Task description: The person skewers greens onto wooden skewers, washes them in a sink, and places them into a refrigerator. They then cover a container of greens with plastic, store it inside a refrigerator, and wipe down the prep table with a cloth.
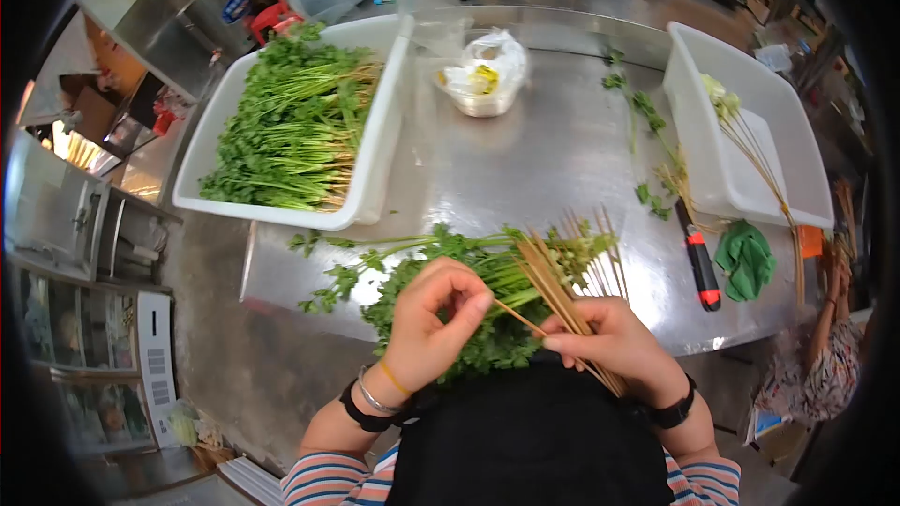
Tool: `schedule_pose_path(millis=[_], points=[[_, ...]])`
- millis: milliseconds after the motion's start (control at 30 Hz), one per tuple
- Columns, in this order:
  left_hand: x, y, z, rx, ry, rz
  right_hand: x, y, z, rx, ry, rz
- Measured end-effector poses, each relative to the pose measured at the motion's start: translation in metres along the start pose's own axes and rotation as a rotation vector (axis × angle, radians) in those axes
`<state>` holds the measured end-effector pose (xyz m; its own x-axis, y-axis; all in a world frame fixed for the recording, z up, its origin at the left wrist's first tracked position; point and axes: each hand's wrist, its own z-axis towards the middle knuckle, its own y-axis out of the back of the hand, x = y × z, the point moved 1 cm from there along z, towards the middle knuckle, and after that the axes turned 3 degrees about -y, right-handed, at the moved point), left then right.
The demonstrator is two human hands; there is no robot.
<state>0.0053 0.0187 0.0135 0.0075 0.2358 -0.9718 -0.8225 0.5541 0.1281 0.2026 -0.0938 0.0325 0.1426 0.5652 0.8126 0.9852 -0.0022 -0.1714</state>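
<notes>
Near the table's front edge, my left hand (436, 312) pinches one end of a thin wooden stick (518, 317). My right hand (600, 337) holds a bundle of wooden sticks (556, 292) and touches the thin stick's other end with its fingertips. Under and beyond both hands lies a pile of leafy green herbs (412, 286) with green stems. More sticks (607, 267) rest beside the pile on the metal table, their ends near the stems.
A white tub (391, 131) full of herbs stands at the left. Behind is a bowl (483, 101) with a plastic bag. At right are a white tub (694, 122) with skewered greens, a red-and-black knife (699, 267) and a green cloth (746, 260). Another person's arm (830, 305) shows far right.
</notes>
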Motion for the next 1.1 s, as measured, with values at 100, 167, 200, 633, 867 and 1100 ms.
schedule_pose_path(millis=[100, 167, 200, 633, 867, 1100], points=[[-0.008, 0.012, -0.010, 0.080, -0.002, 0.074, -0.002, -0.001, 0.002, 0.051, 0.028, -0.028], [-0.005, 0.024, -0.010, 0.137, -0.072, 0.186, -0.007, 0.002, 0.003, 0.067, 0.059, -0.066], [0.004, 0.037, -0.009, 0.017, -0.067, 0.226, -0.006, 0.003, 0.003, 0.072, 0.061, -0.068], [0.099, 0.074, 0.060, 0.303, -0.082, 1.066, -0.010, 0.005, 0.002, -0.003, 0.002, -0.059], [0.053, 0.094, 0.035, -0.004, -0.111, 0.910, -0.012, 0.005, 0.006, -0.036, 0.022, -0.007], [-0.017, 0.052, 0.002, -0.067, 0.256, -0.261, -0.008, 0.002, 0.003, -0.038, 0.038, 0.011]])
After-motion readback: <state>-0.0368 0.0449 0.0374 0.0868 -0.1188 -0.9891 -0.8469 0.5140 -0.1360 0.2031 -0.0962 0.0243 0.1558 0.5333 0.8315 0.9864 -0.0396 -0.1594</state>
